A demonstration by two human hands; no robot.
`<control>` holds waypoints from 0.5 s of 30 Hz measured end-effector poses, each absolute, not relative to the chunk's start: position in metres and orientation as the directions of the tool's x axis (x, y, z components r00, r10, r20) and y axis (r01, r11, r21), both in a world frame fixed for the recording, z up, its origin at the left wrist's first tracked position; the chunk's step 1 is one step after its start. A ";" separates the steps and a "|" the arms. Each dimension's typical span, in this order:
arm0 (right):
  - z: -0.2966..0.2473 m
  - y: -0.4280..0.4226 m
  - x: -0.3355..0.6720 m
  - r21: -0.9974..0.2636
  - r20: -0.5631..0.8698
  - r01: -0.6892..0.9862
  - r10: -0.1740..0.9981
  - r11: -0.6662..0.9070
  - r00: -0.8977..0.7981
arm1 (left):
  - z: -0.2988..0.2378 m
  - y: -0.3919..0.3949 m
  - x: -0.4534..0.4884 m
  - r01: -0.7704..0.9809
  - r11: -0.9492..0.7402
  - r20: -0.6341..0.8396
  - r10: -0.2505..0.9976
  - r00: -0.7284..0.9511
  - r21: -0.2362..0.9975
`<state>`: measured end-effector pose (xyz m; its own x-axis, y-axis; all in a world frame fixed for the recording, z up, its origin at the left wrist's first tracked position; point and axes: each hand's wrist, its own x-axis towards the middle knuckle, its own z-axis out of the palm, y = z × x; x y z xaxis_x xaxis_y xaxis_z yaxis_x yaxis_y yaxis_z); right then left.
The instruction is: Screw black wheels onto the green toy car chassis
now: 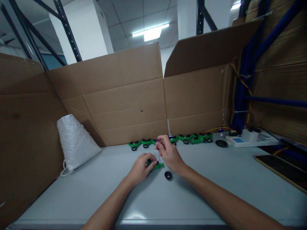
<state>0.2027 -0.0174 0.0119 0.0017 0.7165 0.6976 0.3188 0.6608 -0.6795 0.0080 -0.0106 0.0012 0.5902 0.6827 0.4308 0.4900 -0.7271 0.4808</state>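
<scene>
Nearest to the person, on the grey table (201, 187), one loose black wheel (168, 176) lies flat, attached to nothing. Just beyond it is the green toy (159, 165), resting on the table in front of the person. The left hand (142, 165) is grasping this toy and partly covers it, so I cannot tell which of its parts are fitted. The right hand (169, 153) pinches a screwdriver (159, 157) by its handle, and the thin shaft points down to the toy; whether the tip meets a screw is too small to see.

Farther back, a row of green toys (199, 139) stands before the cardboard wall (123, 106), and black wheels show on several of them. A dark ring (221, 143) lies to the right of this row.

From this I judge that the toys in the row are further along, while the one in the hand is in the middle of its work: its screwing seems not finished, and the loose wheel seems not yet used.
</scene>
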 end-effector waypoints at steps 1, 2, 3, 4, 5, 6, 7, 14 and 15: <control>0.013 -0.019 0.201 -0.683 0.699 0.299 0.715 0.666 0.003 | 0.001 -0.011 0.008 0.488 -0.727 0.428 0.682 0.593 0.483; 0.013 -0.020 0.201 -0.689 0.698 0.281 0.716 0.668 0.009 | 0.001 -0.011 0.009 0.486 -0.726 0.424 0.682 0.596 0.486; 0.014 -0.021 0.200 -0.696 0.695 0.266 0.718 0.667 0.017 | 0.001 -0.011 0.009 0.486 -0.725 0.421 0.683 0.597 0.488; 0.015 -0.021 0.200 -0.703 0.691 0.255 0.722 0.664 0.025 | 0.001 -0.012 0.009 0.485 -0.724 0.419 0.684 0.597 0.491; 0.015 -0.022 0.200 -0.708 0.688 0.247 0.725 0.661 0.031 | 0.001 -0.012 0.009 0.484 -0.723 0.418 0.685 0.597 0.493; 0.015 -0.021 0.200 -0.710 0.687 0.240 0.726 0.662 0.030 | 0.001 -0.012 0.010 0.482 -0.723 0.417 0.684 0.598 0.495; 0.014 -0.021 0.200 -0.710 0.687 0.234 0.726 0.664 0.025 | 0.001 -0.012 0.010 0.478 -0.723 0.416 0.683 0.601 0.498; 0.010 -0.020 0.197 -0.711 0.683 0.237 0.730 0.662 0.007 | 0.000 -0.012 0.010 0.461 -0.732 0.419 0.672 0.610 0.502; 0.011 -0.021 0.197 -0.714 0.680 0.235 0.733 0.660 0.008 | -0.001 -0.012 0.010 0.462 -0.731 0.420 0.673 0.609 0.502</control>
